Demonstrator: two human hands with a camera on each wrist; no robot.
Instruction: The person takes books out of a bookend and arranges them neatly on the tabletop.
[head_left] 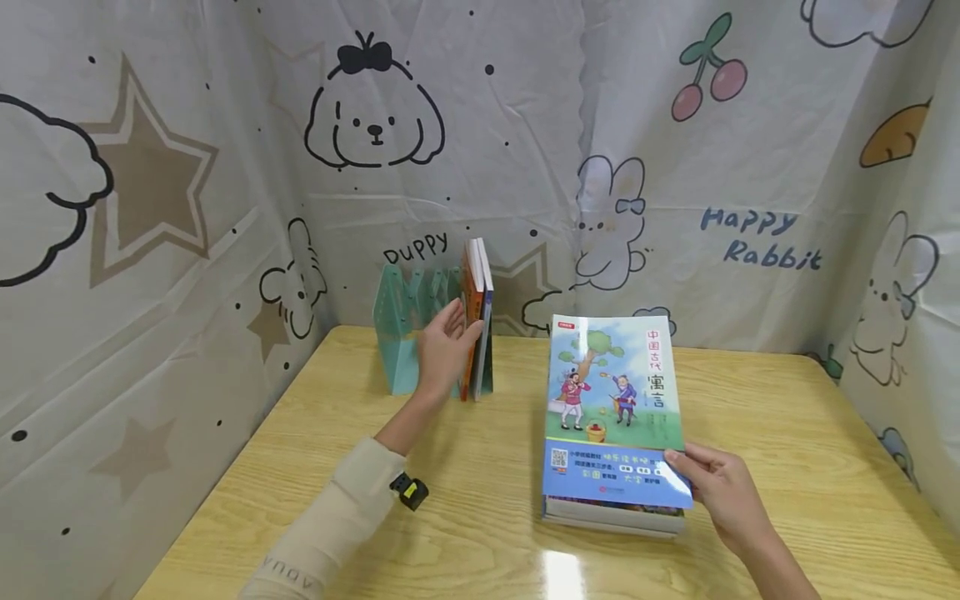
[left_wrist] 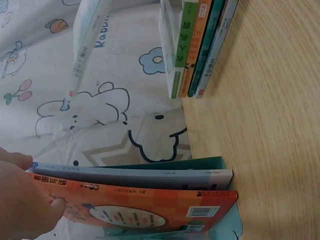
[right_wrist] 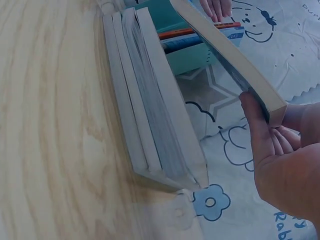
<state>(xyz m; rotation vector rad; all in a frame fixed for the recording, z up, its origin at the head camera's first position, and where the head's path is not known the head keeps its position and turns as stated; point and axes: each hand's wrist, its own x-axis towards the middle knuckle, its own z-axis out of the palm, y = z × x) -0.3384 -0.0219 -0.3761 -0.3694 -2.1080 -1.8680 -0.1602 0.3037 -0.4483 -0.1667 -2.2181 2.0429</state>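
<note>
Right hand (head_left: 720,483): here it is, firmly grasping, the thumb on the cover and the fingers beneath, parted only by the thickness of the book.
Blue-and-green picture book (head_left: 611,400): cover up, gripped at its lower right edge, and the right wrist view has it tilted in the air, well clear of what lies below.
Left hand (head_left: 448,337): over at the other side, fingers partly bent, touching the upright books; pinching or just resting, I cannot tell.
Orange book (left_wrist: 135,205): fingertips on its cover, up near the top, spine towards the person.
Pale blue-grey book (left_wrist: 135,172): right beside the orange one, also upright, a digit of that left hand at its upper spine.
Mint-green rack (head_left: 401,333): zigzag dividers, both upright books at its right end.
Stack of books (head_left: 615,518): directly under the picture book, four lying flat, with green, orange, teal and grey spines from the top down.
Worktop (head_left: 300,500): pale wood grain, carrying the rack at the back left and the stack to the right.
Curtain (head_left: 487,150): all around behind, printed with a puppy, rabbits, cherries and stars.
</note>
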